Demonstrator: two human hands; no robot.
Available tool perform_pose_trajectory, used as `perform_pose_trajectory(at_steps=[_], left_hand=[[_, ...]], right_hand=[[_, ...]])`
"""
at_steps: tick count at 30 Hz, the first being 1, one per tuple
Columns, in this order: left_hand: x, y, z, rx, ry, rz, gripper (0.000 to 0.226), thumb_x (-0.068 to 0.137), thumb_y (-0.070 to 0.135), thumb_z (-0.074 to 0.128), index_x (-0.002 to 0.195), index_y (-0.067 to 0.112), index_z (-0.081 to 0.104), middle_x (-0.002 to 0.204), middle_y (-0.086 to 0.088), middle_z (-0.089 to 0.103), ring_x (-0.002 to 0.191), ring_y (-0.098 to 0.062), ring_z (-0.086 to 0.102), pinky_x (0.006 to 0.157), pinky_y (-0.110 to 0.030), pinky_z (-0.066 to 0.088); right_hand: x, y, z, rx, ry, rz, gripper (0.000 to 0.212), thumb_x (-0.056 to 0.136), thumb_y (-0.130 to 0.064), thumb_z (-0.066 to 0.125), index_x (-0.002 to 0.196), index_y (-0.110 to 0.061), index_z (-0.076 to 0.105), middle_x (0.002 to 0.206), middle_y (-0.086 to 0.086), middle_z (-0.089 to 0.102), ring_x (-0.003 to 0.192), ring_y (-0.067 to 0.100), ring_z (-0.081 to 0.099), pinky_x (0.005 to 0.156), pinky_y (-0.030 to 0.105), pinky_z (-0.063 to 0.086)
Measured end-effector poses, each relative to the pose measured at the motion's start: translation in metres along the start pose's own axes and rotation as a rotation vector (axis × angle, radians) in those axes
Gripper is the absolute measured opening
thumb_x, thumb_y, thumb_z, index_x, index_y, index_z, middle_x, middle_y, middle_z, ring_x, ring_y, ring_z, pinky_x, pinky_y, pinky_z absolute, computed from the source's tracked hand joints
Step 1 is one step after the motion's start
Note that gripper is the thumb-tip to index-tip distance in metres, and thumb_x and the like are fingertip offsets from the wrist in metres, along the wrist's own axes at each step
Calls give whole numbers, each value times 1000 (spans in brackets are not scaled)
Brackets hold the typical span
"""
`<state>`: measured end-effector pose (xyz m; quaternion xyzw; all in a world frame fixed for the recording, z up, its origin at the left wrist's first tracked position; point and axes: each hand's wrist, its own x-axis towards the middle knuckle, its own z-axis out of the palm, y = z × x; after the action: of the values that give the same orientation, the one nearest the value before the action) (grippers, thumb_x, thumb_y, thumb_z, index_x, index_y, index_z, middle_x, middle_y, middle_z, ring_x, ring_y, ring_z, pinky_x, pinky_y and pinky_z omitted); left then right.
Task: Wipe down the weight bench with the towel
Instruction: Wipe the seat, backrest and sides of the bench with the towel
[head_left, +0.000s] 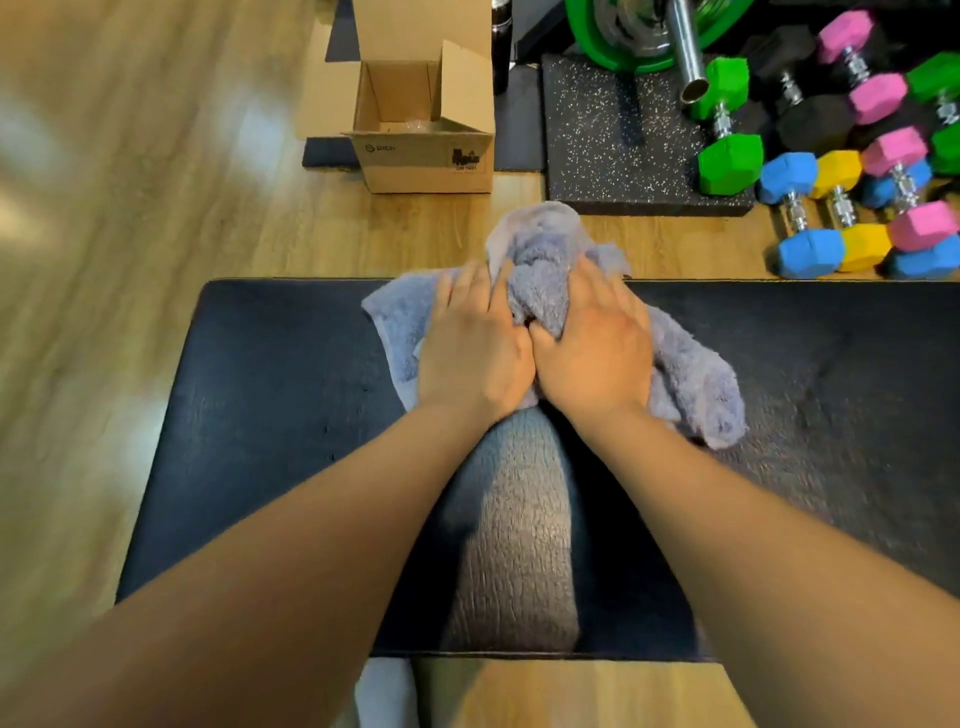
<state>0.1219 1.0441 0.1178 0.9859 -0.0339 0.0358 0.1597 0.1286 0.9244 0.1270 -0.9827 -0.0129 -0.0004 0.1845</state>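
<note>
Black padded weight bench (270, 415) running across the view, left end in sight with rounded corners, right end cut off by the frame. Bare padding open on the left out to that end, and more on the right.

Grey-blue towel (691, 384) bunched against the far edge, a crest of it poking out over that edge, a tail trailing rightward across the padding. Left hand (467, 343) and right hand (597, 348) side by side on the towel, palms down, fingers laid out fairly straight and pressing into the folds, thumbs touching. Pale glossy strip on the padding between the forearms, reaching the near edge.

Beyond the far edge, wooden floor (130, 208), then an open cardboard box (421, 156) a little past the towel and a speckled rubber mat (608, 145) to its right. Coloured dumbbells (727, 161) heaped off the far right — all apart from the weight bench. Green weight plate (579, 31) and steel bar end (685, 47) at the top, over the mat.
</note>
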Motion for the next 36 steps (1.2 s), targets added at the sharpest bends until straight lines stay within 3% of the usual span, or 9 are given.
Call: perform_pose_trajectory(at_steps=[3,5,9,12,15,17,24,29,36], left_hand=[[-57,6,4,25,-43,-6,59,96,29,26,150,6,23,155,-17,24,146,-28,14,119,-44,11],[-101,12,1,2,-45,1,66,95,32,31,152,8,7,155,-18,23,144,-29,14,118,-41,6],[-171,16,-8,-103,-150,-3,72,83,32,29,150,9,14,152,-20,30,142,-35,26,115,-46,15],[-178,15,-5,-85,-142,9,64,94,31,12,151,12,-7,159,-14,10,143,-30,19,118,-41,7],[-157,12,-3,-20,-164,15,67,96,42,25,151,5,12,158,-16,13,148,-28,5,119,-41,4],[-143,10,-3,24,-238,73,67,93,40,30,148,2,26,155,-20,24,146,-33,16,116,-48,14],[-58,1,-5,41,-219,53,65,89,34,12,144,1,4,158,-20,11,148,-30,2,120,-46,8],[-15,-2,-5,70,-264,71,74,84,37,4,150,3,4,160,-17,1,148,-26,-9,120,-43,1],[-12,-1,0,44,-168,98,68,87,32,19,150,7,17,155,-21,24,147,-30,14,120,-46,13]], right_hand=[[-58,-1,0,86,42,2,73,84,-49,50,146,-14,36,152,4,38,139,26,34,116,42,25],[-101,-2,-2,104,14,8,74,82,-53,47,146,-17,35,151,1,40,138,25,37,114,41,28],[-170,-2,-4,109,36,-30,79,75,-50,53,146,-24,30,145,-5,42,131,24,42,105,38,30],[-177,3,-3,113,59,-100,77,73,-49,53,143,-23,32,142,-6,41,127,23,41,107,38,29],[-154,12,2,7,-20,-161,76,76,-49,50,140,-10,41,144,1,43,131,25,43,114,36,20],[-136,14,3,-39,-43,-180,76,77,-51,48,140,-8,45,147,2,43,134,24,41,115,38,19],[-50,12,1,25,-54,-117,76,81,-56,43,145,-16,40,149,1,42,140,29,35,115,43,28],[-12,14,-5,66,-44,-103,77,79,-59,42,144,-18,42,149,-2,43,139,28,36,110,45,37],[-8,18,-4,48,-46,-170,73,81,-55,47,139,-11,47,149,4,43,138,31,38,113,38,24]])
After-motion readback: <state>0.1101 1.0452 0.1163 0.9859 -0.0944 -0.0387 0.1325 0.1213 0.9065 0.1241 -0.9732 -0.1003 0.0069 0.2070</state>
